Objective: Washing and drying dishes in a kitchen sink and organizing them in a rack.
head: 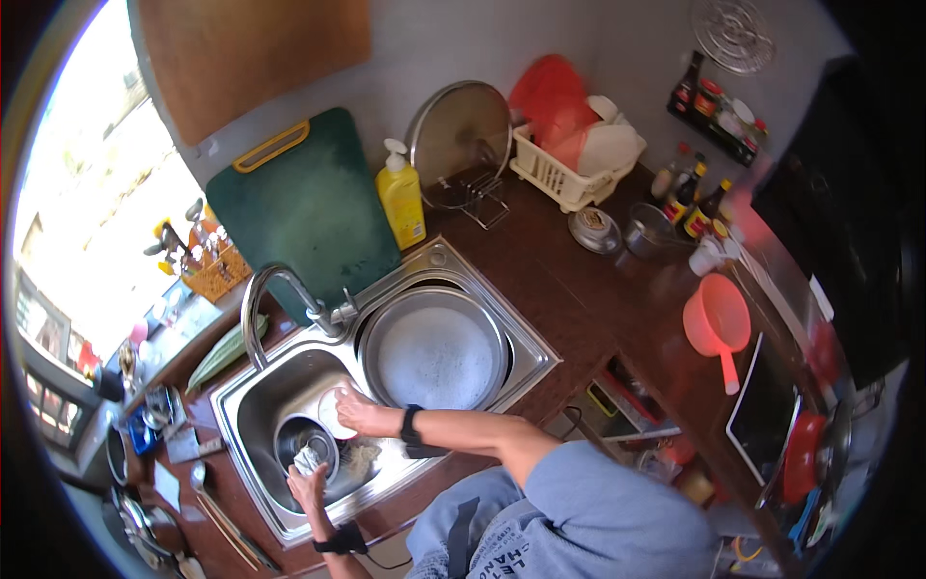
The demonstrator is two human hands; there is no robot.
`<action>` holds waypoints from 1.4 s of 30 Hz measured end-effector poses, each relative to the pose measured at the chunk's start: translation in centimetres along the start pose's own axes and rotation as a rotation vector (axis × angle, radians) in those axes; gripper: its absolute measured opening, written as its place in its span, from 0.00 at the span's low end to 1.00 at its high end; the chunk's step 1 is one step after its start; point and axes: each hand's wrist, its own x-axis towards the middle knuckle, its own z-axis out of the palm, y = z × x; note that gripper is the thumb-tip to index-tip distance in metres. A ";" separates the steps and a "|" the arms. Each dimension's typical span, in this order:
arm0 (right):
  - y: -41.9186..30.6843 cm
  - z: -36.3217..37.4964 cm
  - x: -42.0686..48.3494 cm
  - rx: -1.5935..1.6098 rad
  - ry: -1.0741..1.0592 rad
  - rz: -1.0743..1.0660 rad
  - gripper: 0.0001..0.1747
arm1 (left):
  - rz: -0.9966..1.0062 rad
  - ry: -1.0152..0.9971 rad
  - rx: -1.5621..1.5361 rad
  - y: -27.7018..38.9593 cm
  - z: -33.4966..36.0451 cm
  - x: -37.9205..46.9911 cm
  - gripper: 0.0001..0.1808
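Both hands are over the left basin of a stainless steel sink (249, 405). My right hand (359, 411) grips the rim of a small white round dish or lid (330, 414). My left hand (309, 486) holds a crumpled whitish wad (308, 459), its material unclear, over a round dark metal pot (286, 434) in the basin. Beside the pot lies a tan fibrous clump (359, 460). A curved chrome faucet (253, 311) arches over the basin's back edge. In the right basin sits a wide round metal pan (434, 354) with cloudy, sudsy contents.
Behind the sink stand a green cutting board (304, 210), a yellow pump bottle (402, 203) and a glass lid (461, 145). A cream dish rack (561, 174) is farther right, a pink dipper (716, 315) on the right counter. Left of the sink lie a long green vegetable (226, 353) and utensils (224, 514).
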 end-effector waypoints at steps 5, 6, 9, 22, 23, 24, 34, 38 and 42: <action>-2.2 -2.7 -1.1 -0.074 -0.018 0.173 0.29 | 0.201 -0.179 -0.389 10.5 -3.0 -5.7 0.31; -4.8 -3.9 -1.8 0.183 -0.088 0.375 0.29 | 0.323 -0.191 -0.414 11.5 -2.9 -6.4 0.30; -3.6 -4.4 -3.8 0.453 0.066 0.443 0.27 | 0.387 -0.351 -0.579 16.5 -2.9 -8.7 0.29; -4.4 -19.6 -24.9 -0.010 0.424 0.096 0.08 | -0.024 -0.632 -1.548 27.1 5.5 -11.5 0.12; -3.7 -20.2 -26.3 -0.168 0.373 -0.008 0.07 | 0.024 -0.709 -1.608 29.1 5.9 -12.1 0.12; -3.4 -21.4 -27.2 -0.165 0.374 -0.009 0.07 | 0.000 -0.603 -1.591 31.9 5.8 -13.6 0.15; 6.1 -22.8 -32.4 1.254 0.795 0.068 0.17 | 0.887 -1.022 -0.530 48.4 10.0 -22.3 0.19; 8.6 -24.0 -34.8 1.828 0.698 -0.171 0.16 | 0.472 -1.283 -0.543 51.0 15.3 -20.5 0.09; 11.9 -24.7 -36.9 2.129 1.069 -0.132 0.25 | 1.141 -0.754 0.013 53.5 21.2 -23.6 0.09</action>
